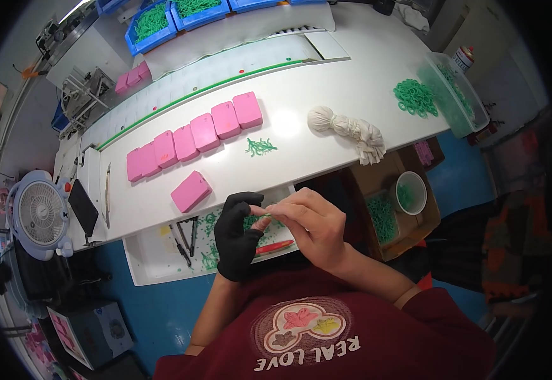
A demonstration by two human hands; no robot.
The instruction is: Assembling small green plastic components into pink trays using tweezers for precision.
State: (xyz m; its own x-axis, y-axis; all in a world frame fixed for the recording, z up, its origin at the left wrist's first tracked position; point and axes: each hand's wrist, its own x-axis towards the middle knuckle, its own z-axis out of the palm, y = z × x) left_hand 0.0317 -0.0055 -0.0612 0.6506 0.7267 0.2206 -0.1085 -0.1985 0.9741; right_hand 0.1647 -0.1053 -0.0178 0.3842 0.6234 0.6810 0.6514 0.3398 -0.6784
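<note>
My left hand point(237, 239), in a black glove with bare fingertips at the thumb and forefinger, is held over an open drawer point(156, 269). Its fingers pinch together against those of my bare right hand point(317, 227). A speck of green shows where the fingertips meet, too small and covered to name. Green scraps point(209, 231) and a red-handled tool point(275, 247) lie in the drawer below. On the table just beyond, a pink block point(191, 191) lies apart from a slanted row of several pink blocks point(205, 132). A little pile of green strips point(261, 147) lies right of the row.
A knotted white cloth point(347, 129) lies to the right. Farther right are a heap of green rings point(415, 97) and a clear bin point(466, 114). A cardboard box point(364, 190) below holds a white tub point(411, 192). At the left stand a fan point(40, 214) and a dark tablet point(83, 209).
</note>
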